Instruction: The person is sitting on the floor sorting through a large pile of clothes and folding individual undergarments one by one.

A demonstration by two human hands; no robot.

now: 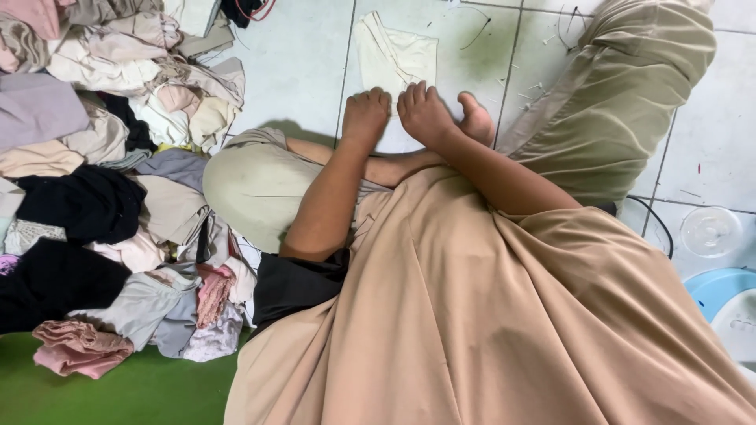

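Left hand [366,114] and right hand [424,112], both clenched, pin cream cloth [394,55] flat on floor [299,63]; clothes pile [102,173] left of cloth.

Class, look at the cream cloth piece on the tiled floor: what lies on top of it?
Both hands, left and right, press on the near edge of the cream cloth piece. The cloth under the hands is hidden; the rest lies bare on the tiled floor.
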